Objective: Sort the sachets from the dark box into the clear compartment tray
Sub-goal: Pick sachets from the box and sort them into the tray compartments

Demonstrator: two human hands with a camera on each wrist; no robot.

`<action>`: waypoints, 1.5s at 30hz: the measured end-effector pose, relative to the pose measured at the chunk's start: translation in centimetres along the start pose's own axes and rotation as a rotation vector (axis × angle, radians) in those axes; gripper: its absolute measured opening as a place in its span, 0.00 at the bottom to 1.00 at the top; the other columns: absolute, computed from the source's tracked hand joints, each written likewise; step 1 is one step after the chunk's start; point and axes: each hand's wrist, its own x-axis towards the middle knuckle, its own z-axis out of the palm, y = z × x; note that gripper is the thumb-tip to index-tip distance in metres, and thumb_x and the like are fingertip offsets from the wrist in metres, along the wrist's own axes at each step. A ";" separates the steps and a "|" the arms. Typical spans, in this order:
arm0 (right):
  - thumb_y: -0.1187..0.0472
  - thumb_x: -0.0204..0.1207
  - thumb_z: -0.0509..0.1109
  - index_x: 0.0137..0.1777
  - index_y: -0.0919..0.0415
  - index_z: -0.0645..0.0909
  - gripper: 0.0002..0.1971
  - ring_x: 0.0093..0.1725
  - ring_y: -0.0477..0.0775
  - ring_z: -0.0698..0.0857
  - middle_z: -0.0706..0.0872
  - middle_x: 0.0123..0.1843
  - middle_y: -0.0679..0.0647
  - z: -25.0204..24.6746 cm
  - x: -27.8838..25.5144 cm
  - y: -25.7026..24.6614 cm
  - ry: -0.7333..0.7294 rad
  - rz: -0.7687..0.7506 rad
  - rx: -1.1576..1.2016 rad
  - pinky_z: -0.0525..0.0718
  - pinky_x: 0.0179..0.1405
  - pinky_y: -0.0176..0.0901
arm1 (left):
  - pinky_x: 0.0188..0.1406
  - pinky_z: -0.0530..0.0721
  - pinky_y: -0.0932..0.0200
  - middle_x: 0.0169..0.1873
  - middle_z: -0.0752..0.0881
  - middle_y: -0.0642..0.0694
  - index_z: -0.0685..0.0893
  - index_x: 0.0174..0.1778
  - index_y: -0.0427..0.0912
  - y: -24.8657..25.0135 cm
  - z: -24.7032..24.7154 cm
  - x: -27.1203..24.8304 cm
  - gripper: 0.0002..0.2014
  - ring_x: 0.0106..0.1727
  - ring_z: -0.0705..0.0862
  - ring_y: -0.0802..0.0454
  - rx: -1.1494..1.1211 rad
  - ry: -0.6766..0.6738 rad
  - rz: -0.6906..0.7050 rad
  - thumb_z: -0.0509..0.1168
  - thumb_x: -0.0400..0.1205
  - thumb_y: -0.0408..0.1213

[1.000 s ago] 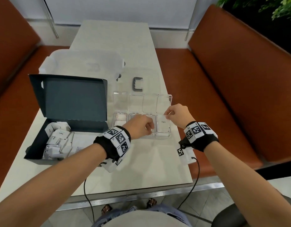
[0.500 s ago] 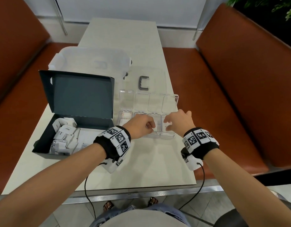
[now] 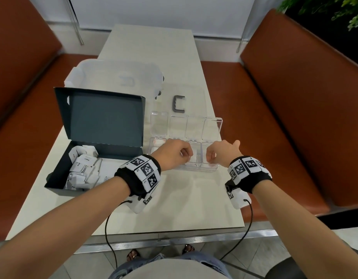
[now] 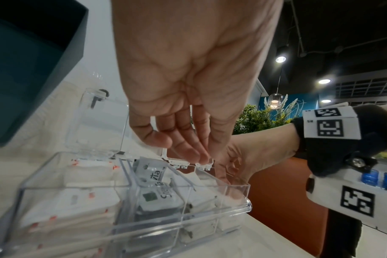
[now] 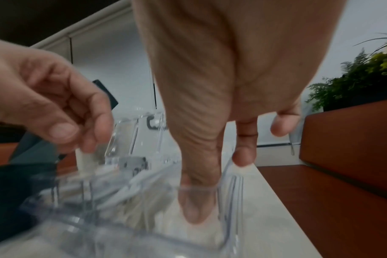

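We're mid-sort: tray (image 3: 220, 125) has sachets in its left cells, more left in the box (image 3: 59, 174). Right hand (image 3: 222, 153) reaches down into the rightmost cell, grip unclear. Left hand (image 3: 172, 155) curled over the middle cells, hold unclear.

The sachet that was held up over the far-right compartment by the right hand (image 3: 222, 153) a second ago is no longer seen between its fingers; that hand has been lowered, and its thumb (image 5: 196, 200) is now dipped inside the end compartment of the clear compartment tray (image 3: 214, 169). The left hand (image 3: 174, 155) has been kept over the neighbouring compartments, shifted only slightly.
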 end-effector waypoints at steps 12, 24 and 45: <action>0.58 0.76 0.72 0.48 0.49 0.88 0.04 0.37 0.33 0.79 0.86 0.43 0.46 -6.7 -1.1 -8.5 0.181 -0.352 0.393 0.69 0.34 0.17 | 0.44 0.77 0.78 0.44 0.89 0.53 0.89 0.51 0.48 -3.5 -9.8 -5.6 0.06 0.45 0.85 0.61 -0.044 0.144 -0.002 0.70 0.80 0.39; 0.44 0.64 0.81 0.71 0.48 0.74 0.35 0.61 0.52 0.74 0.77 0.64 0.50 -2.2 -1.1 -24.0 -0.399 -0.560 -0.144 0.75 0.54 0.45 | 0.55 0.82 0.44 0.58 0.80 0.37 0.78 0.62 0.38 -18.8 -15.9 -14.6 0.18 0.55 0.81 0.39 0.324 0.350 -0.596 0.67 0.82 0.46; 0.49 0.79 0.69 0.70 0.66 0.76 0.26 0.59 0.58 0.82 0.84 0.62 0.57 -2.0 2.9 -32.6 -0.315 -0.542 -0.097 0.80 0.56 0.45 | 0.29 0.90 0.51 0.49 0.84 0.38 0.66 0.81 0.44 -21.1 -13.7 -16.7 0.26 0.35 0.87 0.43 -0.417 0.190 -0.699 0.63 0.86 0.36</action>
